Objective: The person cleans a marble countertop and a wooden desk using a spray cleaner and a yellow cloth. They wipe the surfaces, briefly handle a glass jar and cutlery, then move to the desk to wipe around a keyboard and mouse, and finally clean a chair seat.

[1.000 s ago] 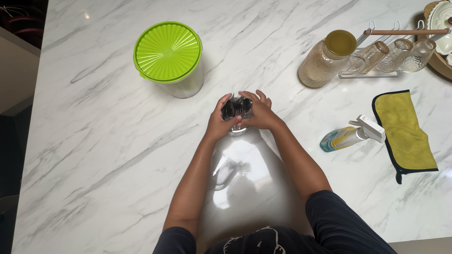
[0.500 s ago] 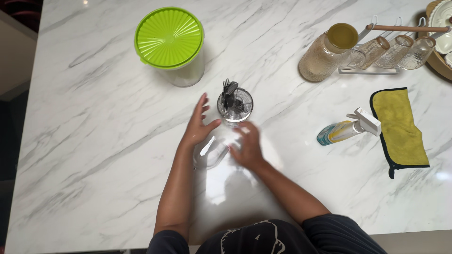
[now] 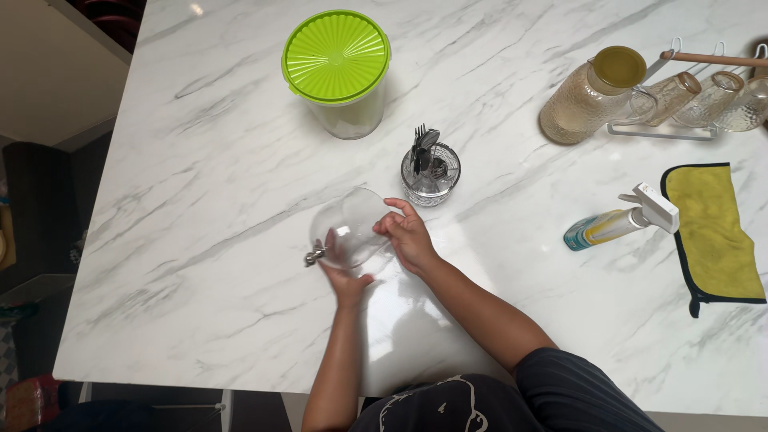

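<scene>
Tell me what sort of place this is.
Most likely a home kitchen or dining counter: a white marble countertop carries a glass holder of cutlery, a glass pitcher beside a rack of drinking glasses, and a spray bottle with a yellow cloth.

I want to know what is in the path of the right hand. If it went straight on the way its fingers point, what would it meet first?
The right hand points up-left at the clear glass lid it already grips; beyond lies bare marble table, as far as depth shows.
</scene>
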